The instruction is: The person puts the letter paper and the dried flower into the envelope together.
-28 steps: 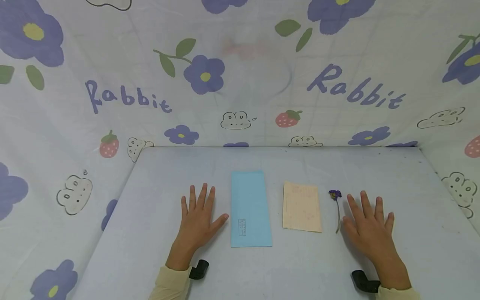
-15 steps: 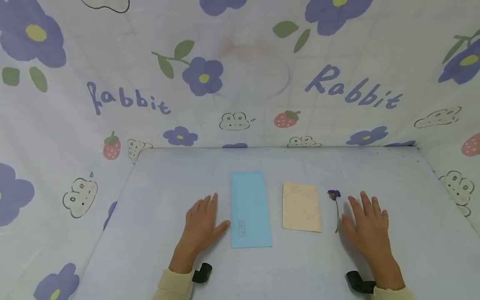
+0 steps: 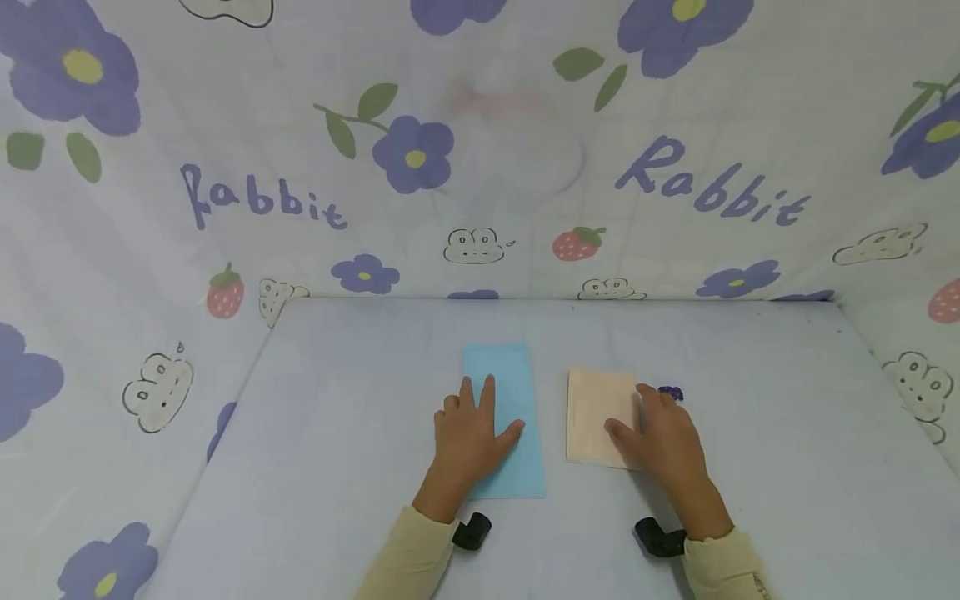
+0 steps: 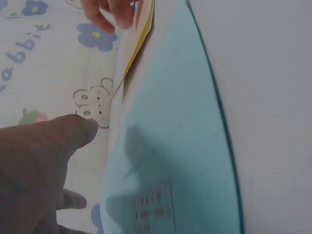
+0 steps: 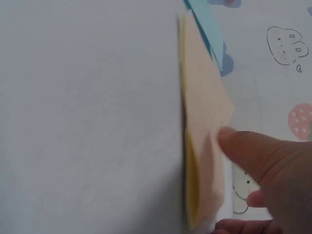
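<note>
My left hand (image 3: 467, 437) hovers over a light-blue paper envelope (image 3: 519, 462), fingers loosely spread and casting a shadow on it in the left wrist view. A small printed box (image 4: 153, 209) shows on the envelope. At the right edge of a folded peach-coloured paper (image 3: 592, 417) is my right hand (image 3: 670, 437), thumb over the paper and fingers by its edge. The right wrist view shows the paper's yellow inner side (image 5: 193, 190) where the fold gapes. Only the purple head of a dried flower (image 3: 671, 392) shows; the right hand hides its stem.
A white-covered table (image 3: 360, 375) carries these things. Behind it hangs a white cloth (image 3: 517, 167) printed with flowers, strawberries and lettering. Black curved pieces (image 3: 472, 532) stick out at both wrists, below cream sleeves (image 3: 412, 554).
My left hand has moved right, from beside the blue envelope to over it. My right hand has moved left, past the flower to the peach paper. The paper things lie where they were.
</note>
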Tool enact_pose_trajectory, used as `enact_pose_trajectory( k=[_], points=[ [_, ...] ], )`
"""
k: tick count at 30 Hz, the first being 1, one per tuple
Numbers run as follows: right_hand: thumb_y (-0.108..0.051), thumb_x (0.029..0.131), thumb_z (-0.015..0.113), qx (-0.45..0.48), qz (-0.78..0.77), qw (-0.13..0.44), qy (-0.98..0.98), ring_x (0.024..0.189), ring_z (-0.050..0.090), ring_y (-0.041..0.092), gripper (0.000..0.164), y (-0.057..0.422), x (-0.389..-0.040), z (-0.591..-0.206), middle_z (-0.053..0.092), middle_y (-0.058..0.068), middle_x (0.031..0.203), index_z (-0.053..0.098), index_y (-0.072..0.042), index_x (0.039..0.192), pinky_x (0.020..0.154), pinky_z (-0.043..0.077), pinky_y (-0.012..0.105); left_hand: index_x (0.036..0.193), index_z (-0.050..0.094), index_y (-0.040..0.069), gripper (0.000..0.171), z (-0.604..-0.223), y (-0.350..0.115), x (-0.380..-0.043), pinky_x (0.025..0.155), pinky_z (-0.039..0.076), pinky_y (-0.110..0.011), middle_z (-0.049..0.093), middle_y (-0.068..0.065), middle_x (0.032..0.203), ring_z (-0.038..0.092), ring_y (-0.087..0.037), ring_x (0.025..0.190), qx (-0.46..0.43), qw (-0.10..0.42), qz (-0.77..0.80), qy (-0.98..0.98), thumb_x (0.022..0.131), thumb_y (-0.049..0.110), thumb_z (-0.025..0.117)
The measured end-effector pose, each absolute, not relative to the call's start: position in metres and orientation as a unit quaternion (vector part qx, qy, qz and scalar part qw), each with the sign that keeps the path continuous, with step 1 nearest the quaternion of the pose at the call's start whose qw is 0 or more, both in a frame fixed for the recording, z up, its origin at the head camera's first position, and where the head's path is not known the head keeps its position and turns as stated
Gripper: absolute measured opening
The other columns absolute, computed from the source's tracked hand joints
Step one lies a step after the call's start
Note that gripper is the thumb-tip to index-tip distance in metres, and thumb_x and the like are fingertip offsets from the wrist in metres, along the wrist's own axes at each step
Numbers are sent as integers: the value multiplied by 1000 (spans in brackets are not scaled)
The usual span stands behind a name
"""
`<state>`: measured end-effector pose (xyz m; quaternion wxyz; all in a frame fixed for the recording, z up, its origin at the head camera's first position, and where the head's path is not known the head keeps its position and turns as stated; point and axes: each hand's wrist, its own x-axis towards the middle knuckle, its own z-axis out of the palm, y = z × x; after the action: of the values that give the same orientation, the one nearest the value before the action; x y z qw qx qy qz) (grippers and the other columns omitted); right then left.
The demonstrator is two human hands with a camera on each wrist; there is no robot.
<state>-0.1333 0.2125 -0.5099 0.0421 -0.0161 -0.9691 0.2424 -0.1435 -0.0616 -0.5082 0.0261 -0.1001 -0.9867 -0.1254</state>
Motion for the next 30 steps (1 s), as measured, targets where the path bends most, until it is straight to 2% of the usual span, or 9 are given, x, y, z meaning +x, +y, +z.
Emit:
enact_pose_trajectory(
  k=[4, 9, 12, 14, 18, 21, 24, 27, 30],
  points=[
    [-29, 81, 84, -26, 263, -26, -964, 103, 56, 49, 88, 208, -139, -509, 46, 40, 128, 38, 7, 146, 87, 48, 61, 154, 40, 9, 90, -511, -47, -143, 84, 45, -54, 37, -30, 150, 51, -45, 116, -81, 17, -100, -991, 89, 71, 54],
    [-17, 79, 86, -36, 325, -59, -943, 102, 55, 43, 96, 211, -146, -506, 47, 37, 127, 29, 5, 152, 87, 47, 57, 154, 39, 11, 104, -512, -35, -143, 89, 42, -55, 33, -29, 154, 45, -47, 126, -71, 0, -99, -993, 78, 79, 60],
    [-8, 79, 84, -21, 351, -83, -932, 105, 57, 44, 100, 216, -149, -501, 51, 39, 126, 21, 5, 155, 86, 49, 56, 156, 36, 11, 111, -509, -33, -142, 90, 41, -55, 30, -29, 155, 44, -47, 126, -78, -13, -109, -991, 73, 74, 72],
    [-4, 79, 83, -4, 360, -109, -927, 111, 57, 46, 103, 219, -151, -496, 49, 40, 131, 16, 4, 157, 88, 49, 56, 157, 33, 11, 115, -507, -36, -140, 90, 41, -55, 29, -29, 155, 44, -45, 125, -81, -26, -116, -990, 69, 68, 79],
    [-2, 77, 82, 18, 351, -163, -922, 114, 55, 49, 104, 225, -153, -485, 45, 42, 136, 15, 4, 157, 84, 50, 58, 159, 29, 12, 121, -502, -49, -133, 90, 41, -55, 30, -32, 153, 44, -45, 123, -83, -52, -130, -987, 64, 58, 88],
    [-5, 80, 80, 6, 344, -183, -921, 102, 62, 45, 93, 231, -153, -479, 50, 41, 128, 23, 6, 152, 75, 53, 53, 159, 27, 11, 124, -499, -60, -127, 90, 42, -57, 36, -33, 148, 45, -46, 121, -93, -61, -143, -983, 61, 52, 92],
    [-6, 88, 73, -16, 361, -175, -916, 84, 66, 34, 67, 237, -151, -477, 58, 36, 114, 34, 8, 141, 65, 54, 45, 159, 27, 10, 125, -498, -70, -122, 90, 41, -57, 39, -31, 145, 45, -45, 119, -108, -65, -157, -979, 60, 47, 93],
    [-10, 95, 66, -31, 385, -136, -913, 72, 60, 26, 43, 244, -151, -478, 60, 24, 96, 44, 7, 129, 59, 50, 39, 158, 27, 8, 123, -497, -76, -118, 92, 39, -57, 39, -30, 144, 43, -45, 121, -126, -67, -170, -975, 61, 43, 94],
    [-12, 97, 63, -52, 430, -91, -897, 69, 52, 21, 35, 251, -151, -476, 55, 13, 82, 51, 6, 124, 57, 45, 35, 159, 27, 8, 121, -495, -79, -117, 96, 36, -59, 37, -29, 147, 39, -45, 127, -142, -70, -174, -972, 62, 40, 94]
  ],
)
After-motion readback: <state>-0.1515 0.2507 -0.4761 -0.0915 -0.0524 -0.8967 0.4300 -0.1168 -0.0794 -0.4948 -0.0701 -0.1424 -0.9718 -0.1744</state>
